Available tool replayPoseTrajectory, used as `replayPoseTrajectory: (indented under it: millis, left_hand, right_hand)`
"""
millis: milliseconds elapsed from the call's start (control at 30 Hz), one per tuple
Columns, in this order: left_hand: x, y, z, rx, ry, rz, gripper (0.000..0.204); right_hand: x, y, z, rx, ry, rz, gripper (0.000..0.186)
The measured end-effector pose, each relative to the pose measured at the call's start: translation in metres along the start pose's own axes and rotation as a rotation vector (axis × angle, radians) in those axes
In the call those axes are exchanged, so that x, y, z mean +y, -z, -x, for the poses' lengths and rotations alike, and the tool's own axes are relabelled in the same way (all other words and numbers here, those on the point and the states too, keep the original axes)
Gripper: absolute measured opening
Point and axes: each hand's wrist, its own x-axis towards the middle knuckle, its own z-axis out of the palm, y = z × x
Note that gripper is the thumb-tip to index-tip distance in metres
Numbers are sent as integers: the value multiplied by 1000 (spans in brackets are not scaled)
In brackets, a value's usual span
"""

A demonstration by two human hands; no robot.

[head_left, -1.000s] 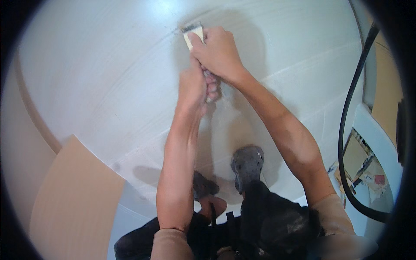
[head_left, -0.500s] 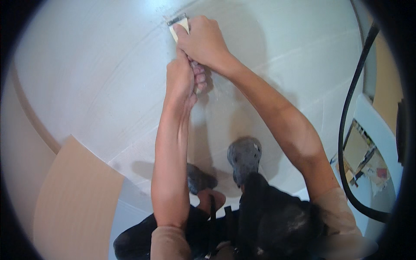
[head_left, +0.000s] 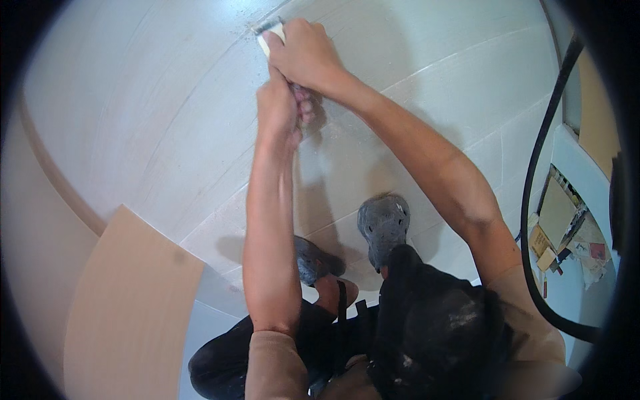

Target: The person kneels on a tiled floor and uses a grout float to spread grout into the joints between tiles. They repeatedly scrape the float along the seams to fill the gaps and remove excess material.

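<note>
A scraper (head_left: 269, 44) with a cream-white head lies low against the pale floor (head_left: 167, 127), its dark metal blade edge facing away from me at the upper middle. My right hand (head_left: 308, 55) is closed around its head, with the thumb pressed along the top. Just behind, my left hand (head_left: 279, 103) wraps its fingers round the handle, which is mostly hidden. Small dark specks and a thin line mark the floor beside the blade.
My grey, dusty shoes (head_left: 383, 223) stand below the hands. A light wooden panel (head_left: 127, 293) lies at lower left. On the right a black hose or cable (head_left: 531, 173) curves down, beside an opening with mixed scraps (head_left: 560, 220). Pale joint lines cross the floor.
The view has shifted slightly, so the shoes and wooden panel appear farther right and higher. Both hands keep their hold, and the scraper appears slightly higher and farther left.
</note>
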Motion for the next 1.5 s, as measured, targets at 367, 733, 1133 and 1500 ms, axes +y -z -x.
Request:
replayPoseTrajectory:
  millis: [367,733,1133,1500]
  left_hand:
    - [-43,-6,32,57,59,-104,61]
    - [-83,-27,84,17,268,15,61]
    - [-86,-13,61,34,118,-41,64]
    - [-60,-15,47,15,86,15,69]
  right_hand:
    - [32,12,47,-35,-8,-2,44]
    - [36,44,108,-169,-216,-38,43]
    - [37,25,95,-85,-149,-17,45]
    - [38,22,76,27,49,77,41]
